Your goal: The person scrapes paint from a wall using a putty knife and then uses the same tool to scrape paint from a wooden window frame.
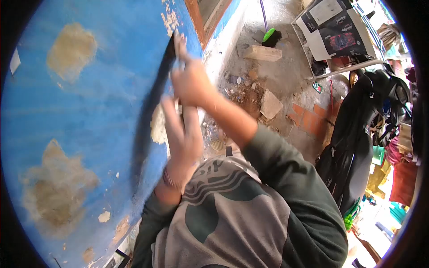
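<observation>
We are observing the left hand (pixel 183 140) nearest us, its fingers extending upward with a gap beside the thumb; blur is preventing us from telling whether it is gripping anything. Beyond it, the right hand (pixel 194 85) is curling near the blue wall (pixel 116 89), its fingertips pointing towards chipped paint; its hold is likewise remaining unconfirmed. A long dark streak (pixel 154 98) is running alongside, possibly a tool or shadow. We are judging that fast movement close to the wooden frame (pixel 195 20) could be causing scraped knuckles, and flaking edges could be shedding fragments. Rubble (pixel 243 91) and a loose block (pixel 271 104) are presenting a trip hazard. Farther off, we are seeing a metal-framed rack (pixel 353 68) supporting printed cardboard (pixel 339 27); items beneath are showing only partly, and we are not identifying them.
</observation>
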{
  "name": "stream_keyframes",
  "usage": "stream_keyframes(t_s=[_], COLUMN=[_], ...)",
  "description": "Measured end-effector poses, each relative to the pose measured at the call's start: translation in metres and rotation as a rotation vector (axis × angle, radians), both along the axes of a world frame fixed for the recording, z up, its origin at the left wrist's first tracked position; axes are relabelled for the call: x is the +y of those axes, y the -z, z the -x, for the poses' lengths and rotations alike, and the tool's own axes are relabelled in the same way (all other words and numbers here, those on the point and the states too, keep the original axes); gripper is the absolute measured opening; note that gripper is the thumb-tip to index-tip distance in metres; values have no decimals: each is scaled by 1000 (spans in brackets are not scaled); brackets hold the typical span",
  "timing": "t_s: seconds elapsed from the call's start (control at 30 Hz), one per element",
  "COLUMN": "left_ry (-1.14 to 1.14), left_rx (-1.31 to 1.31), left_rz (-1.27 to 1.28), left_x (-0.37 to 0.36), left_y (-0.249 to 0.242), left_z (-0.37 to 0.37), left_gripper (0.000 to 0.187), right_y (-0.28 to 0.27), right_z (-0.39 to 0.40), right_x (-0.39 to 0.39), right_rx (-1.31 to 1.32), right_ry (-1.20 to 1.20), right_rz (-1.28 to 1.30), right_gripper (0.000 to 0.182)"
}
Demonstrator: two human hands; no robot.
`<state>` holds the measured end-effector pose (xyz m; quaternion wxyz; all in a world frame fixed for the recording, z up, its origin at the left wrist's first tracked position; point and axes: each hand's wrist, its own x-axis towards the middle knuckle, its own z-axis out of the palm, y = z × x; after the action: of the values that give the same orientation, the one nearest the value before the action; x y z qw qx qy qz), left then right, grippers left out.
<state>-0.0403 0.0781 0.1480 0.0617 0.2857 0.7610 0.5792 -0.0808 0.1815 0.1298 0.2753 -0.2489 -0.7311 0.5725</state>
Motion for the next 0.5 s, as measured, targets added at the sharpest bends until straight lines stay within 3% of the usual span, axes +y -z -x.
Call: stream_keyframes(t_s=[0.03, 0.07, 0.13, 0.17, 0.2, 0.27, 0.33, 0.37, 0.4, 0.47, 0.5], left_ry=[13, 33, 30, 11, -3, -6, 155, 115, 121, 95, 104], left_rx=[15, 41, 19, -20, -52, -154, 43, -121, -113, 100, 31], left_rz=[15, 22, 16, 29, 40, 58, 162, 180, 172, -11, -21], left_x=[13, 21, 13, 2, -1, 10, 28, 34, 35, 22, 14], left_y=[4, 5, -1, -3, -5, -9, -10, -23, -24, -20, -4], left_z=[14, 23, 0, -20, -28, -13, 17, 12, 3, -21, -20], left_gripper=[17, 17, 19, 22, 25, 25, 24, 25, 25, 27, 29], right_y=[28, 2, -12, -15, -9, -28, -18, -22, -23, -21, 19], right_z=[25, 15, -13, -21, -25, -17, 7, 4, -4, -24, -4], right_x=[19, 26, 25, 13, 4, 19, 40, 46, 41, 21, 18], right_rx=[-250, -84, -131, -5, 51, -194, -268, -262, -255, -47, 73], right_ry=[-89, -23, -188, -156, -100, -194, -175, -152, -145, -139, 44], right_rz=[-216, 217, -230, -33, -257, -6, 184, 331, 323, -134, -546], right_gripper=[58, 56, 58, 59, 59, 58, 59, 57, 57, 53, 51])
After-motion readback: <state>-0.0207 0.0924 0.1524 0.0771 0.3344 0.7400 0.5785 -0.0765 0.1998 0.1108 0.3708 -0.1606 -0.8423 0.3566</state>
